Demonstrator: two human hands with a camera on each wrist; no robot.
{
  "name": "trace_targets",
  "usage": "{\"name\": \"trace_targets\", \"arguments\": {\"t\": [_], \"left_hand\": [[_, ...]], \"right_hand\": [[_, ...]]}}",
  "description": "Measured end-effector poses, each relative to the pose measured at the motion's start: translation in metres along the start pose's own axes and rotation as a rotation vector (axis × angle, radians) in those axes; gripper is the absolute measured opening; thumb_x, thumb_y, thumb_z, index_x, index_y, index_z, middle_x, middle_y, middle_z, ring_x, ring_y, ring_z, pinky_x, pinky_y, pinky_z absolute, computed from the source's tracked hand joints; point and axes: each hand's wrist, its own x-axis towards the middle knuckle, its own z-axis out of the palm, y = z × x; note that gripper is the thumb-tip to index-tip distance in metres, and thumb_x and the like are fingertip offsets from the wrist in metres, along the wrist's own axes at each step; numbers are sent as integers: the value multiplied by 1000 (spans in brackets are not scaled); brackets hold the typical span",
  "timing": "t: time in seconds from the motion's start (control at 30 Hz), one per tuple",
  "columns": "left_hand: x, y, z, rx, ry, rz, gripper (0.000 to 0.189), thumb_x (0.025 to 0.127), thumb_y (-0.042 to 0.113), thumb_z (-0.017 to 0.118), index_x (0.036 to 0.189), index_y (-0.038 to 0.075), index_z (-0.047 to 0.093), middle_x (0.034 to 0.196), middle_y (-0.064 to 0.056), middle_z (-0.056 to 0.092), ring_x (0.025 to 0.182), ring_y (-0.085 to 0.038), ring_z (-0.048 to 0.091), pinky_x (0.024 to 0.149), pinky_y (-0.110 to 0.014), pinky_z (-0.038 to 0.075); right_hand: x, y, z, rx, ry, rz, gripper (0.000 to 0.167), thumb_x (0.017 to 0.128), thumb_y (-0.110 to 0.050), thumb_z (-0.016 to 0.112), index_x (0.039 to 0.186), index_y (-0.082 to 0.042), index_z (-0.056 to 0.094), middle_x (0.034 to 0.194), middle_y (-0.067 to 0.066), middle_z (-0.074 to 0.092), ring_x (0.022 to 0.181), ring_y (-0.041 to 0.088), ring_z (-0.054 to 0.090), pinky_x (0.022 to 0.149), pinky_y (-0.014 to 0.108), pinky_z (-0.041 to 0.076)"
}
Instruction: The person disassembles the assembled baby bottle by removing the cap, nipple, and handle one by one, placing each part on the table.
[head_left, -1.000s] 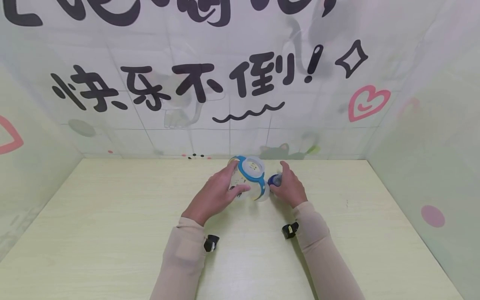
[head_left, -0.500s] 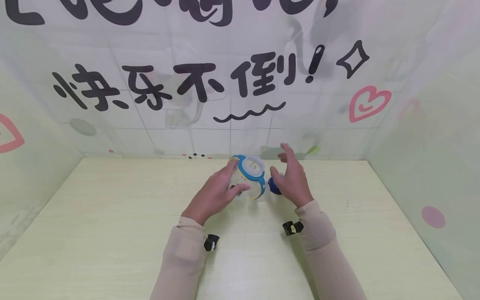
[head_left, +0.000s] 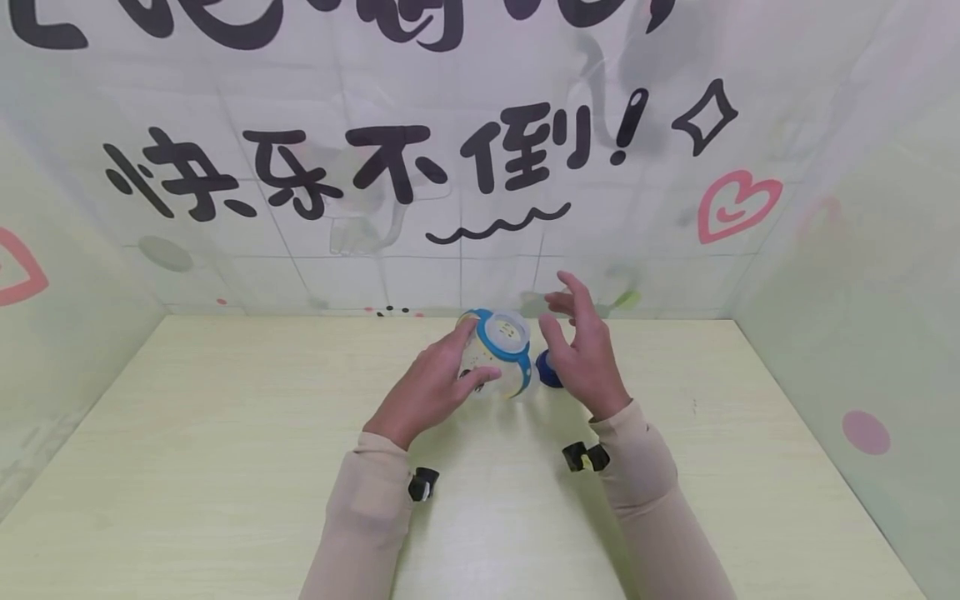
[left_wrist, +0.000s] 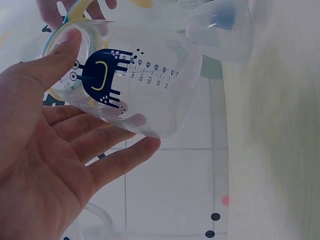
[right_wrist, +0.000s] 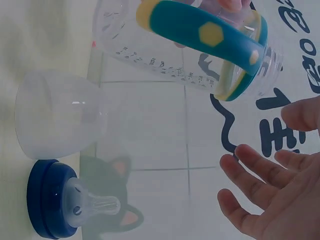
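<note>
Left hand (head_left: 427, 386) grips a handled baby bottle (left_wrist: 155, 95) near the head view's centre.
Right hand (head_left: 588, 357), fingers loosely parted, hovers right of centre near the blue-collared teat (right_wrist: 52, 200).

three views — one from the head, two close in at the wrists
the head view looks forward and down from well back, over the left hand (head_left: 429, 385) and right hand (head_left: 594, 362) to table (head_left: 225, 450) and wall (head_left: 360, 283); the wrist views face that wall from much nearer, turned sideways, so the table stands upright along the right side of the left wrist's picture and the left side of the right wrist's — both share the bottle (left_wrist: 145, 82) and clear cover (right_wrist: 60, 115), the bottle seen from different sides.
</note>
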Motion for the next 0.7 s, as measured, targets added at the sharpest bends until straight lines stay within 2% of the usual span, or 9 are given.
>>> {"name": "trace_targets", "arguments": {"t": [0.17, 0.33, 0.47, 0.7], "left_hand": [[0, 0, 0, 1, 0, 2, 76, 96, 35, 66, 152, 0, 29, 137, -15, 56, 128, -29, 54, 109, -45, 43], [1, 0, 1, 0, 8, 19, 73, 96, 33, 67, 151, 1, 31, 132, -13, 58, 125, -28, 56, 107, -44, 44], [1, 0, 1, -3, 16, 39, 70, 96, 30, 69, 149, 3, 34, 125, -9, 61, 116, -25, 59, 103, -42, 49], [0, 2, 0, 26, 14, 26, 72, 96, 33, 67, 151, 3, 32, 131, -14, 58, 115, -25, 58, 100, -43, 50]], "right_hand": [[-2, -3, 2, 55, -42, -20, 56, 105, -26, 51, 154, -14, 29, 139, 15, 55, 127, 30, 53, 105, 53, 39], [-4, -6, 6, 96, -92, -26, 61, 104, -27, 53, 156, -17, 24, 143, 13, 52, 127, 28, 52, 105, 54, 39], [-4, -6, 10, 97, -118, -37, 72, 98, -28, 63, 156, -16, 22, 143, 12, 51, 127, 29, 53, 104, 53, 40], [-7, -8, 16, 47, -141, -31, 95, 85, -32, 80, 157, -15, 20, 144, 10, 50, 131, 30, 50, 103, 55, 44]]}}
